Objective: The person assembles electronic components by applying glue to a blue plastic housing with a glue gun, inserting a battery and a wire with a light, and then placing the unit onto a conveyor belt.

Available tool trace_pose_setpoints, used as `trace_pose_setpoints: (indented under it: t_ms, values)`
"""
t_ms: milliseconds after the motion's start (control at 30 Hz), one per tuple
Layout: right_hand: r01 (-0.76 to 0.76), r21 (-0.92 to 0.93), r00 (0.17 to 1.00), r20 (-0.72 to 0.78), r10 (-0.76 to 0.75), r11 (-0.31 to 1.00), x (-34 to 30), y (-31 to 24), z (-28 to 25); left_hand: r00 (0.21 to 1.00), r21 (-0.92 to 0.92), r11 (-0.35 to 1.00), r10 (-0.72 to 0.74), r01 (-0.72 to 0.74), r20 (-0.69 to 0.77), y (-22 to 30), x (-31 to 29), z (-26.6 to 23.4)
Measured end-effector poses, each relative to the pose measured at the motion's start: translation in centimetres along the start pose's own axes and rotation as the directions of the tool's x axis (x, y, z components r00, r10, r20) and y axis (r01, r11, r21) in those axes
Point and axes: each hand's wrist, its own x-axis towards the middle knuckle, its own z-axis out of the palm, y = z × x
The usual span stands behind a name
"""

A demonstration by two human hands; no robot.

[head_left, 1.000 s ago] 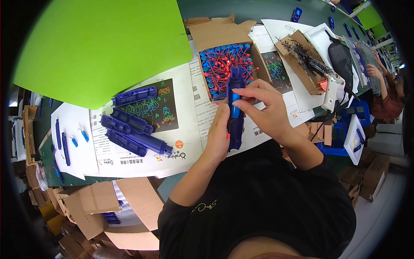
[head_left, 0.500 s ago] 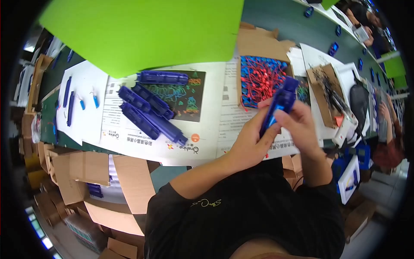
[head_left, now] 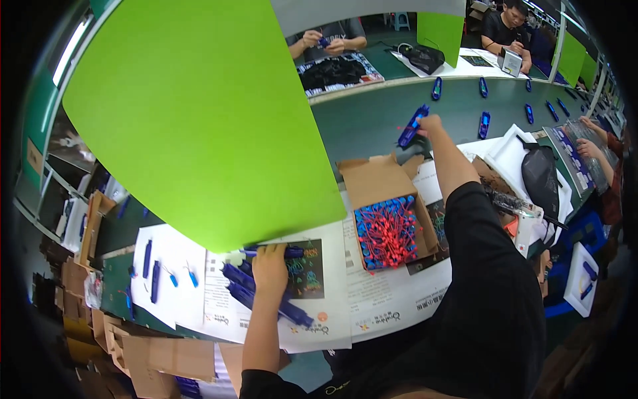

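Observation:
My right hand [head_left: 428, 126], arm stretched forward, is closed on a dark blue plastic housing [head_left: 411, 129] with a lighter blue part inside, over the green bench surface beyond the cardboard box. My left hand [head_left: 270, 266] reaches onto a pile of similar long dark blue housings [head_left: 292, 311] on the printed paper. Its fingers curl over the farthest housing [head_left: 294, 253], and the fingertips are partly hidden. Between my arms stands the open cardboard box [head_left: 375, 183], holding many small blue cylinders with red wires [head_left: 389, 233].
A large bright green panel [head_left: 199, 120] rises at the left. Two slim blue housings [head_left: 155, 282] and two small wired blue cylinders [head_left: 192, 276] lie at left. Blue housings [head_left: 484, 125] are spread along the green bench [head_left: 372, 113]. Co-workers' hands [head_left: 319, 41] show across it and at right.
Both hands were together on one housing above the box. My right hand has carried it forward to the far bench; my left has moved to the pile. The view has tilted up.

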Motion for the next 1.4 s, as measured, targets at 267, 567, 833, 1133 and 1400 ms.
trace_pose_setpoints:
  t_ms: [267, 567, 833, 1133, 1400]
  values:
    - [0.634, -0.328, 0.757, 0.45, -0.474, 0.7, -12.9, -6.4, 0.4, 0.847, -0.196, 0.902, 0.261, -0.385, -0.464, 6.1, -0.5, -7.8]
    - [-0.139, 0.155, 0.646, 0.763, -0.029, 0.978, -40.8, -3.0, -11.8, 0.714, -0.624, 0.356, 0.245, -0.696, -0.656, 19.8, -4.3, -4.5]
    - [0.751, -0.208, 0.626, 0.528, -0.574, 0.627, -41.2, 1.0, -16.2, 0.757, -0.649, -0.454, 0.574, 0.611, 0.311, 22.6, -7.3, -2.3]
    - [-0.212, -0.135, 0.967, -0.169, 0.188, 0.968, -33.3, 1.5, -28.5, 0.738, -0.696, -0.345, 0.545, 0.63, 0.398, 19.3, -7.7, 1.4]
    - [0.216, -0.859, 0.912, 0.008, -0.41, 0.463, -33.0, 1.8, -28.6, 0.763, -0.622, -0.453, 0.479, 0.639, 0.435, 18.8, -8.3, 1.3]
